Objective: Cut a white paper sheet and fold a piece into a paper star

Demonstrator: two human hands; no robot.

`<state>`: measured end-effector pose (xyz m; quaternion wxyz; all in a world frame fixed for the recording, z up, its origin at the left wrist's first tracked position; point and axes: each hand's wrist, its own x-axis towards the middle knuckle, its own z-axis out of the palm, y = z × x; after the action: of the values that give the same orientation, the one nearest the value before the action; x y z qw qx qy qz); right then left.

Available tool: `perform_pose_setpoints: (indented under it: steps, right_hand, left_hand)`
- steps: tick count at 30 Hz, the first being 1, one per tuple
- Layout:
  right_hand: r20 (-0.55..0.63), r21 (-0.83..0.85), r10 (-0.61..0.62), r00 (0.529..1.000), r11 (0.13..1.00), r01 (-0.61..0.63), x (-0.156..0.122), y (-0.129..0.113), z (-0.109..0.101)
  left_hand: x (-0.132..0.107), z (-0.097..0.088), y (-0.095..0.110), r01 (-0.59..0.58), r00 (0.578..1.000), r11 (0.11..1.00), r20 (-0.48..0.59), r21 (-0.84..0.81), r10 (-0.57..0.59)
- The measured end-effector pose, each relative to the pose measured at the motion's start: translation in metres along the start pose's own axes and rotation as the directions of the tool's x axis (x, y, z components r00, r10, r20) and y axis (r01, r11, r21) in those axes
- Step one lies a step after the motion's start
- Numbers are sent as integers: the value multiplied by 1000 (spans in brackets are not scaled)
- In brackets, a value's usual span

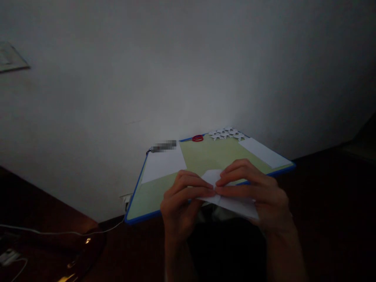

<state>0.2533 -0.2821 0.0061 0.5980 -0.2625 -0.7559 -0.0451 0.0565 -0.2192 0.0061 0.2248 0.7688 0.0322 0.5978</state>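
Note:
My left hand (182, 201) and my right hand (258, 192) are both raised in front of me, fingers pinched together on a small folded piece of white paper (232, 203). The fingertips of both hands meet near the paper's middle. Behind the hands lies a green board with a blue rim (141, 172). On the board rest a white sheet (164, 164) at the left, another white sheet (264, 152) at the right, a red ring (197, 138) and a cluster of several small folded white paper shapes (226, 134) at the far edge.
A pale wall (176, 70) fills the background. A white cable (58, 233) runs along the dark floor at the left, near a dark rounded object (79, 254). A wall socket (127, 198) sits low by the board's left corner. The scene is dim.

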Motion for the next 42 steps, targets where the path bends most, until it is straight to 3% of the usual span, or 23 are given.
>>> perform_pose_setpoints:
  steps: [12, 35, 39, 42]
  right_hand:
    - [-53, -33, -10, 999, 999, 8, -5, 12, 4]
    - [-159, -18, 76, 984, 997, -80, -10, 38, 16]
    - [-183, -1, 94, 979, 995, -96, -12, 37, 13]
    - [-160, 14, 168, 973, 986, -168, -16, 37, 10]
  left_hand:
    - [1, 0, 10, -38, 999, 987, -9, 153, 40]
    - [-6, -4, 12, -50, 995, 997, -86, 60, 55]
    - [-4, -4, 15, -6, 1000, 1000, 29, -27, 7]
    - [-5, -5, 21, 136, 979, 989, 161, -52, -126]
